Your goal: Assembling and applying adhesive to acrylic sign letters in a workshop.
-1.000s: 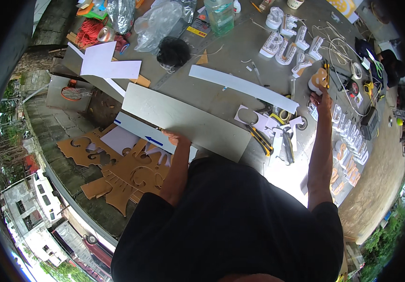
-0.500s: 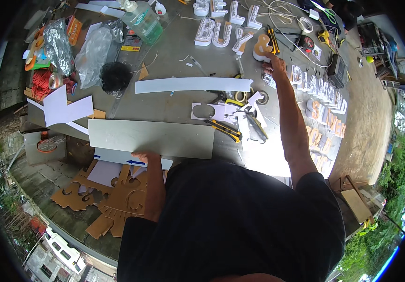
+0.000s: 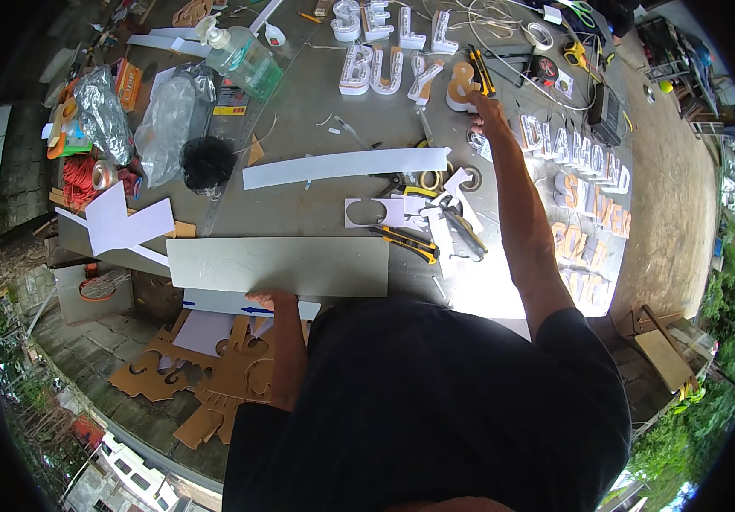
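1. Hands first: your left hand rests on the near edge of the long grey board, fingers pressing it flat to the desk; whether they curl under the edge, you cannot tell from here.
2. Your right hand is stretched far across the desk, its fingertips on the tan ampersand-shaped letter; how wide it is spread cannot be told.
3. That letter stands at the end of a row of white block letters, just beside a yellow utility knife.
4. The grey board lies along the near desk edge, with a long white strip farther out.
5. Between board and strip lie a second yellow knife and white offcuts.
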